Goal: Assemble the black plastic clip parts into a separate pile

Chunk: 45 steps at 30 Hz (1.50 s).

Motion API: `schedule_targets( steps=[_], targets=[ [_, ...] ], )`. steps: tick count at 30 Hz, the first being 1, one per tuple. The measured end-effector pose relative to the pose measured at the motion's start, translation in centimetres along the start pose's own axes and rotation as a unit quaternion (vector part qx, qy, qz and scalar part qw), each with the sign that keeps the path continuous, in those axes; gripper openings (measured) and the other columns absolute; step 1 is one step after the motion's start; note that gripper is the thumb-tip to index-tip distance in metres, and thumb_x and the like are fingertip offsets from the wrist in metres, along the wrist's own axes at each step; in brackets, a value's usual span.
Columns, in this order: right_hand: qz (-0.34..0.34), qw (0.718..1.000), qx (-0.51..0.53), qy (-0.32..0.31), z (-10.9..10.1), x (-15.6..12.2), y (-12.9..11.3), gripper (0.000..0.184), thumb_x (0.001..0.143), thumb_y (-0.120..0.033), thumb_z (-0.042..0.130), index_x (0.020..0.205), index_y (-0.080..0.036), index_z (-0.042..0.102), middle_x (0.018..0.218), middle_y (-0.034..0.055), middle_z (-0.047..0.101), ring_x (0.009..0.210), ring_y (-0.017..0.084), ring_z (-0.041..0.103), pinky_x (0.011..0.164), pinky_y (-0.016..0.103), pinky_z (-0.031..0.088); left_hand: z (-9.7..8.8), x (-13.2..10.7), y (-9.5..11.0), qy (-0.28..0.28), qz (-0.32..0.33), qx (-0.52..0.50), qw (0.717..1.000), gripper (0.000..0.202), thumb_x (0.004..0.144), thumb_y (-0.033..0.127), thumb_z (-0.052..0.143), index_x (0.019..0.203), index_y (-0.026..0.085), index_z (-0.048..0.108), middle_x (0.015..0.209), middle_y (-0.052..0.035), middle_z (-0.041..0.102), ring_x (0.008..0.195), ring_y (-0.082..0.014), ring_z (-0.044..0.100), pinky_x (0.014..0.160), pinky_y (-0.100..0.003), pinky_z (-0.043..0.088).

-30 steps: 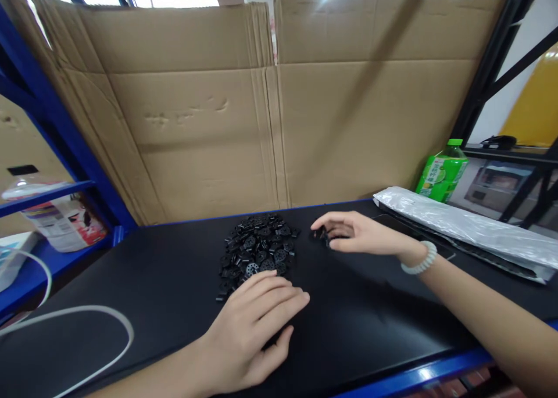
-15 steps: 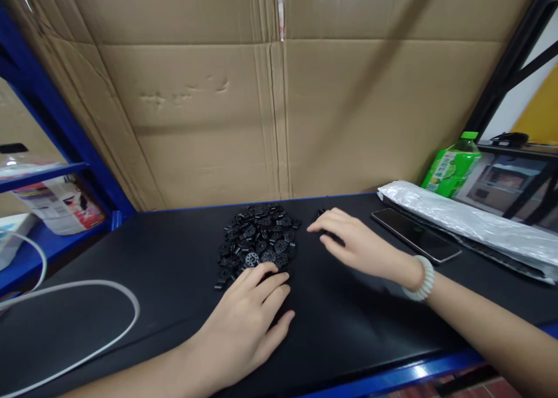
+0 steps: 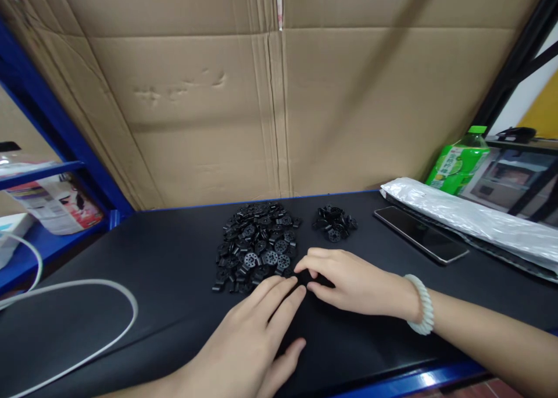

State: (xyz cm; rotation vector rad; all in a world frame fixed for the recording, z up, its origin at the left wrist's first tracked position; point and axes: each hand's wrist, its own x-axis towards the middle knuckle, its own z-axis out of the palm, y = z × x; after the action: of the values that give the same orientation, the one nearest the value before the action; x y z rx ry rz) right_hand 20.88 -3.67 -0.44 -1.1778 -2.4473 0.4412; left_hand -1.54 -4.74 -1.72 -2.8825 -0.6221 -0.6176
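Note:
A large heap of small black plastic parts with round, perforated discs [image 3: 257,241] lies on the black tabletop [image 3: 174,305]. My left hand [image 3: 261,328] rests at the near right edge of this heap, fingers stretched forward and thumb apart. Just right of it, my right hand [image 3: 344,279] is low over the table with bent fingers, thumb and fingertips apart. Their tips almost meet those of the left hand. Something dark shows between them, too unclear to name. Beyond the right hand is a smaller pile of the same black parts [image 3: 334,222].
A phone [image 3: 421,234] lies at the right, beside a silvery plastic package [image 3: 471,218]. Behind that stands a green bottle [image 3: 457,162]. A white cable [image 3: 126,293] loops across the left. Cardboard [image 3: 196,113] walls the back; a blue shelf frame [image 3: 93,180] stands left.
My right hand has come back from the smaller pile, nearer and left to my left hand, uncovering that pile. My left hand has shifted slightly right and nearer, its fingers straighter.

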Motion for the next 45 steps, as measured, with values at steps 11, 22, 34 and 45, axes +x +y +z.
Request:
schedule_targets(
  steps=[11, 22, 34, 45],
  targets=[
    [0.033, 0.978, 0.193, -0.075, -0.9, 0.1, -1.1, 0.02, 0.085, -0.012, 0.048, 0.092, -0.017, 0.066, 0.079, 0.0004, 0.063, 0.067, 0.011, 0.052, 0.063, 0.023, 0.04, 0.8, -0.2, -0.5, -0.024, -0.111, -0.204, 0.972, 0.034, 0.084, 0.016, 0.066, 0.111, 0.022, 0.047, 0.105, -0.0031, 0.06, 0.093, -0.019, 0.061, 0.082, -0.03, 0.053],
    [0.127, 0.917, 0.376, 0.039, -0.8, 0.4, -0.7, 0.016, 0.085, -0.018, 0.053, 0.098, -0.015, 0.063, 0.073, -0.0021, 0.056, 0.059, 0.008, 0.048, 0.058, 0.022, 0.04, 1.1, 0.8, -1.2, 0.102, -0.088, -0.271, 0.953, 0.025, 0.082, 0.012, 0.068, 0.106, 0.017, 0.061, 0.095, -0.0041, 0.067, 0.086, -0.0168, 0.063, 0.079, -0.026, 0.052],
    [0.084, 0.774, 0.613, -0.133, 1.4, 0.8, -2.2, 0.031, 0.07, -0.002, 0.053, 0.097, -0.015, 0.059, 0.1, 0.0033, 0.058, 0.091, 0.014, 0.059, 0.085, 0.032, 0.049, 1.1, 1.5, -0.6, 0.169, -0.082, -0.383, 0.905, 0.028, 0.076, 0.002, 0.069, 0.102, 0.014, 0.069, 0.094, -0.0079, 0.067, 0.069, -0.0125, 0.062, 0.059, -0.022, 0.053],
    [0.05, 0.805, 0.568, -0.163, 0.8, 0.9, -2.2, 0.03, 0.072, -0.005, 0.049, 0.099, -0.016, 0.053, 0.095, 0.0023, 0.055, 0.091, 0.014, 0.056, 0.085, 0.033, 0.047, 0.7, 1.5, -0.5, 0.183, -0.059, -0.39, 0.901, 0.026, 0.071, 0.002, 0.073, 0.094, 0.014, 0.068, 0.088, -0.0051, 0.062, 0.068, -0.0113, 0.062, 0.058, -0.018, 0.055]
  ],
)
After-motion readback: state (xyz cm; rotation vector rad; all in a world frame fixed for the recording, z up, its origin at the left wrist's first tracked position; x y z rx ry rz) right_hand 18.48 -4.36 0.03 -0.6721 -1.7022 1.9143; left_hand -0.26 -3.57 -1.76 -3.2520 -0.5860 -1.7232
